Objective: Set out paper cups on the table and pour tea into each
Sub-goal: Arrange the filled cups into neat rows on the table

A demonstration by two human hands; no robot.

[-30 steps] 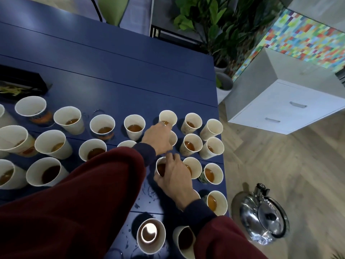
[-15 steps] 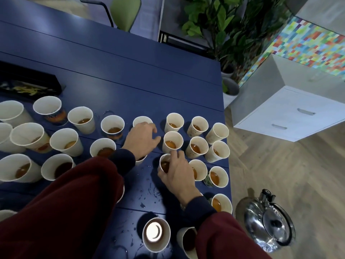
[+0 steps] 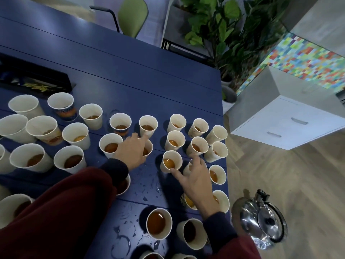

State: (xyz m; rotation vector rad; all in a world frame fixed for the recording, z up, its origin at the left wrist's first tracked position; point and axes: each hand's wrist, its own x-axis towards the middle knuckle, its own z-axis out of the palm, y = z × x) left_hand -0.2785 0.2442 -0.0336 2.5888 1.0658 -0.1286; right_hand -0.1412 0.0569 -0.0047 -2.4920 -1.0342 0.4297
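Note:
Several white paper cups with brown tea stand in rows on the blue table. My left hand lies over the rim of one paper cup in the middle row, fingers curled on it, index finger stretched toward the cup behind. My right hand hovers with fingers spread; its thumb touches the side of a tea-filled cup and its fingers hide part of a cup beside that one. More filled cups stand near the front edge.
A steel kettle sits on the wooden floor right of the table. A white drawer cabinet stands beyond it. A black tray lies at the back left. Wet drops and rings mark the table. Potted plants and a green chair stand behind.
My right hand has let go of the cup that it held and spread its fingers. My left hand has shifted left from the back row to a middle-row cup.

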